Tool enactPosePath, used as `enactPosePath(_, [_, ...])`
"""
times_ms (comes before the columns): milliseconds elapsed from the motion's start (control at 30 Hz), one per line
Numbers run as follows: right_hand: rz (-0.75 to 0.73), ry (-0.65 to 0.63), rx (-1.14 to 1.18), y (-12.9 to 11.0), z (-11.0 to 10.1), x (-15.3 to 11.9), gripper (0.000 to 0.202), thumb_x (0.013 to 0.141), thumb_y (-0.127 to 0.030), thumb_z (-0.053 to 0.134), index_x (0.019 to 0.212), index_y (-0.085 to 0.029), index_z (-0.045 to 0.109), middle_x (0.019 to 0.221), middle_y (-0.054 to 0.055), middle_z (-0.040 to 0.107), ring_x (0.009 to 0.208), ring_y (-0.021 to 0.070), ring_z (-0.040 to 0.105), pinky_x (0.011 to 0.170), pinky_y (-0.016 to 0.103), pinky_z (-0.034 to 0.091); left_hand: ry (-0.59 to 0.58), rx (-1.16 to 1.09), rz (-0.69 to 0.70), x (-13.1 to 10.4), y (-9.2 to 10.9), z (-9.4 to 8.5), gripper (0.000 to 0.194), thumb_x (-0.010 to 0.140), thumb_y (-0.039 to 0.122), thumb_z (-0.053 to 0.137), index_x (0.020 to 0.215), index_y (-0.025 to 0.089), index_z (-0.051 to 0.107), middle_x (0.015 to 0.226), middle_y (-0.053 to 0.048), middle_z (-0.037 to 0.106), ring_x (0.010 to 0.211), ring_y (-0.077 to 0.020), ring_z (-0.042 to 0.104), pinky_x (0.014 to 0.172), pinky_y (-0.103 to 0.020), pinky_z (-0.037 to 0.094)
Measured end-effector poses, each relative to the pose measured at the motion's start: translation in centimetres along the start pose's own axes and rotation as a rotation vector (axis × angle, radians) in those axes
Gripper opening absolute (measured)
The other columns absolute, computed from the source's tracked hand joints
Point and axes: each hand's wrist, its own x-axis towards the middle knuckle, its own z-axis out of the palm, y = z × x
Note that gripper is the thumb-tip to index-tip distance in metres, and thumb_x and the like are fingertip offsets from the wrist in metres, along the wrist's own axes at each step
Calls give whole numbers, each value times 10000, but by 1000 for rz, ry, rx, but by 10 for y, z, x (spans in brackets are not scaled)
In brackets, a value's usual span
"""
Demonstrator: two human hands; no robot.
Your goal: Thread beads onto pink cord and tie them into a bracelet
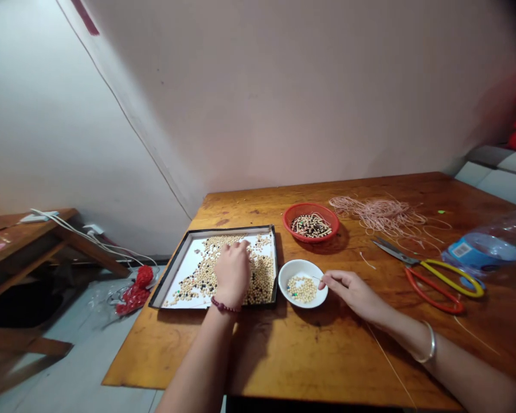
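Observation:
My left hand [232, 267] is over the shallow, black-edged tray [175, 265], its fingers curled down among loose cream and dark beads [262, 278]. Those fingertips are mostly hidden, so what they pinch cannot be made out. At the right rim of a small white bowl [290, 271], my right hand [348, 289] pinches a thin needle [316, 278] pointing over the bowl. Cream beads [303, 289] and a few coloured ones lie inside. A pale thread [389, 361] trails from below my right hand to the table's front edge.
Behind the bowl stands a red basket [287, 221] of strung or loose beads. Tangled pink cord [378, 215] lies back right. Large scissors [413, 267] with red and yellow handles and a plastic bottle [481, 249] are at right. Red netting [137, 292] is on the floor.

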Motion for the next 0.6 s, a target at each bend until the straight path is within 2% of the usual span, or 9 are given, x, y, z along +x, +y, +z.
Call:
enactPosePath(67, [83, -23, 170, -1, -1, -2, 497, 752, -637, 579, 753, -145, 649, 525, -25, 429, 496, 89, 371, 480, 225, 305, -132, 69, -157, 6, -18, 3, 180, 875, 247, 502, 978, 225, 649, 876, -86, 683, 903, -271, 568, 630, -304, 430])
enactPosePath(133, [164, -72, 351, 0, -2, -4, 516, 741, -643, 593, 844, -140, 648, 487, -80, 278, 441, 56, 213, 424, 207, 181, -242, 69, -203, 10, -29, 6, 167, 856, 263, 518, 932, 245, 666, 855, -75, 690, 878, -266, 596, 634, -303, 430])
enactPosePath(167, [186, -106, 416, 1, -3, -4, 515, 751, -632, 595, 894, -139, 642, 497, -90, 246, 442, 50, 173, 421, 205, 144, -260, 67, -212, 11, -31, 8, 169, 852, 275, 520, 934, 250, 666, 863, -73, 693, 871, -263, 606, 638, -304, 430])
enactPosePath(233, [204, -184, 471, 2, -4, -5, 485, 790, -590, 586, 968, -140, 627, 527, -92, 237, 453, 46, 151, 424, 206, 113, -260, 66, -208, 11, -31, 10, 185, 849, 297, 517, 958, 249, 659, 882, -75, 697, 864, -259, 619, 646, -305, 432])
enactPosePath(333, [198, -281, 435, 5, -3, -4, 458, 828, -557, 560, 968, -127, 625, 523, -91, 245, 451, 47, 169, 425, 213, 115, -230, 55, -177, 10, -27, 10, 213, 846, 304, 518, 1004, 239, 646, 911, -80, 701, 885, -255, 624, 668, -304, 435])
enactPosePath(467, [187, -299, 418, 7, -1, -3, 456, 821, -562, 564, 932, -125, 628, 477, -91, 271, 437, 52, 197, 426, 217, 135, -239, 15, -160, 10, -24, 8, 193, 840, 277, 515, 963, 247, 660, 917, -69, 707, 880, -253, 631, 654, -299, 429])
enactPosePath(600, [166, -306, 451, 7, -2, -2, 457, 837, -543, 556, 1004, -125, 632, 479, -92, 266, 445, 57, 187, 433, 225, 133, -294, -54, -89, 10, -24, 7, 157, 826, 278, 528, 859, 258, 680, 885, -46, 710, 846, -241, 634, 655, -295, 424])
